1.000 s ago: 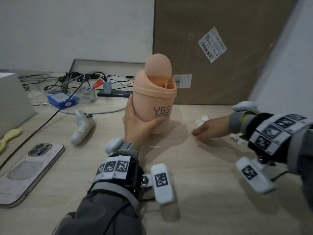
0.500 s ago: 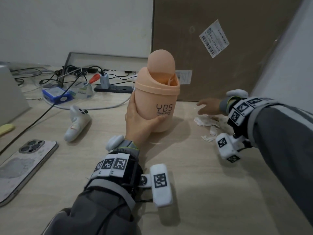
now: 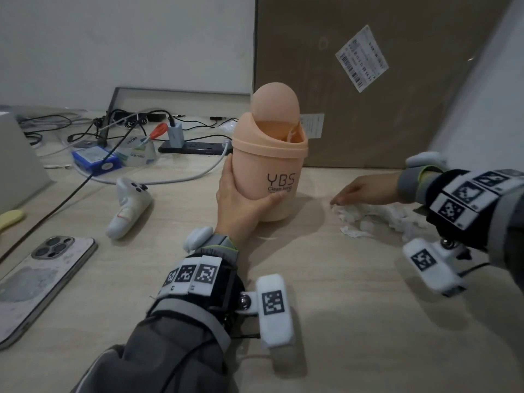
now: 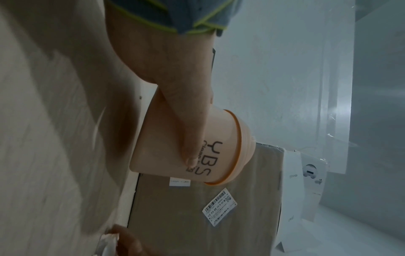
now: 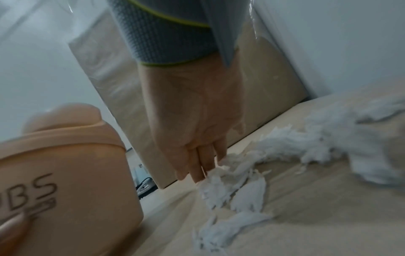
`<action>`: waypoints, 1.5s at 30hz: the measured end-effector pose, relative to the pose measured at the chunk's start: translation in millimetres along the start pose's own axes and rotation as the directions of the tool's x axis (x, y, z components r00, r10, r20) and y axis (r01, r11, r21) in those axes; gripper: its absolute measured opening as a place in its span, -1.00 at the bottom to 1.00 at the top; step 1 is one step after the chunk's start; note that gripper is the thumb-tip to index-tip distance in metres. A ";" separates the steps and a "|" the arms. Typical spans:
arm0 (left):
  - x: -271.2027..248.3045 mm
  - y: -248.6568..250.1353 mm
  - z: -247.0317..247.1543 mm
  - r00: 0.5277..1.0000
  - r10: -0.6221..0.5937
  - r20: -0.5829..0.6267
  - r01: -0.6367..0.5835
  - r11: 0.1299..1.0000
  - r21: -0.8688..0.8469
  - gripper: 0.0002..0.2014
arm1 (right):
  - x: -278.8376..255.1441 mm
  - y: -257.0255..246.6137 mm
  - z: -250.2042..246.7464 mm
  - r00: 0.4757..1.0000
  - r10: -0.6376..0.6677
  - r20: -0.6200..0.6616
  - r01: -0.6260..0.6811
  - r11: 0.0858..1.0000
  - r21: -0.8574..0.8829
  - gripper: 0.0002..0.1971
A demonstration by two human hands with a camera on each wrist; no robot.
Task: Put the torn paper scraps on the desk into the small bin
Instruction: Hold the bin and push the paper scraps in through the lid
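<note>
A small peach bin [image 3: 272, 168] marked YBS stands upright on the desk, its swing lid tipped open. My left hand [image 3: 241, 202] grips its lower body, with the thumb [image 4: 192, 138] across the lettering. White torn paper scraps [image 3: 377, 217] lie in a loose pile to the right of the bin. My right hand [image 3: 363, 191] reaches in from the right, fingers straight and together. Its fingertips [image 5: 198, 173] touch the near-left end of the scraps [image 5: 238, 183], a little way from the bin [image 5: 65, 173]. It holds nothing that I can see.
A big cardboard box [image 3: 368, 80] stands against the wall just behind the bin and scraps. On the left lie a phone [image 3: 42, 282], a white controller [image 3: 127, 205], a blue box [image 3: 93, 161] and cables with a power strip [image 3: 195, 148].
My right hand came forward from near the cardboard box and set its fingertips on the left end of the scrap pile. The left hand kept its hold on the bin.
</note>
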State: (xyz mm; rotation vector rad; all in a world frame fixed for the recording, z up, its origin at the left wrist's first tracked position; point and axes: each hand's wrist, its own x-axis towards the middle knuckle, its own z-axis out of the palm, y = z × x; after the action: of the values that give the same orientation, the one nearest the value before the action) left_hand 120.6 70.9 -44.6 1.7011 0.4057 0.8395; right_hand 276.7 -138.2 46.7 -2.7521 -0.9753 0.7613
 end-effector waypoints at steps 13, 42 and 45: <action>-16.1 13.1 2.3 0.999 0.006 0.039 -0.006 1.000 -0.001 0.26 | -67.0 77.1 16.3 0.862 0.503 -0.061 -0.434 0.795 0.423 -0.42; -17.3 5.9 13.0 0.991 0.032 0.132 -0.037 0.999 0.033 0.29 | -52.0 8.8 38.9 0.938 0.187 -0.290 -0.195 0.981 0.003 -0.65; -17.9 5.3 14.8 0.990 0.029 0.140 -0.034 0.999 0.032 0.28 | -55.8 11.3 33.3 0.886 0.179 -0.427 -0.184 0.983 0.029 -0.85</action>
State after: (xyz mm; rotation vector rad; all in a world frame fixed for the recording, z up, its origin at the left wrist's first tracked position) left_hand 118.0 47.3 -46.9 1.7903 0.2999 0.7350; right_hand 229.3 -183.2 38.1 -2.8631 -0.6387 0.1440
